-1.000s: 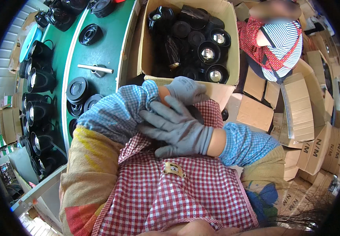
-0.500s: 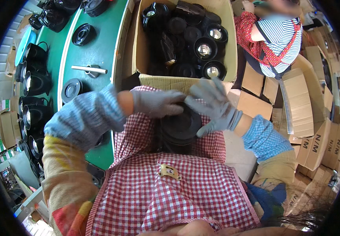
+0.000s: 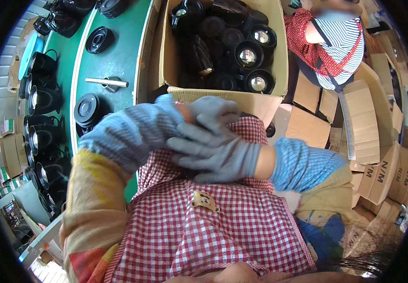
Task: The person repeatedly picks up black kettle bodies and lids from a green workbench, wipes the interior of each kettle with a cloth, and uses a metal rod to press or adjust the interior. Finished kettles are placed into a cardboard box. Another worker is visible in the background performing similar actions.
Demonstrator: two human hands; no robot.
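Observation:
In front of my lap, my two gray-gloved hands cross closely. My left hand (image 3: 215, 109) lies on the far side, its fingers curled, and what they grip is hidden. Nearer to me, my right hand (image 3: 220, 153) reaches leftward with its fingers stretched out and somewhat spread. Beneath the hands, the black round-lidded vessel seen earlier is almost fully covered; only a dark edge (image 3: 248, 114) shows beside my left fingertips. Below them spreads my red-and-white checked apron (image 3: 213, 231).
Just beyond stands an open carton (image 3: 227, 96) of black pots with shiny insides. The green table (image 3: 119, 59) at left bears a black lid (image 3: 87, 108), a metal rod (image 3: 107, 82) and rows of black pots (image 3: 43, 100). Another person (image 3: 331, 52) sits at right near cardboard boxes (image 3: 362, 122).
My left hand has moved right along the far side. My right hand has swung left and nearer to me, now covering the black lid that showed between the hands.

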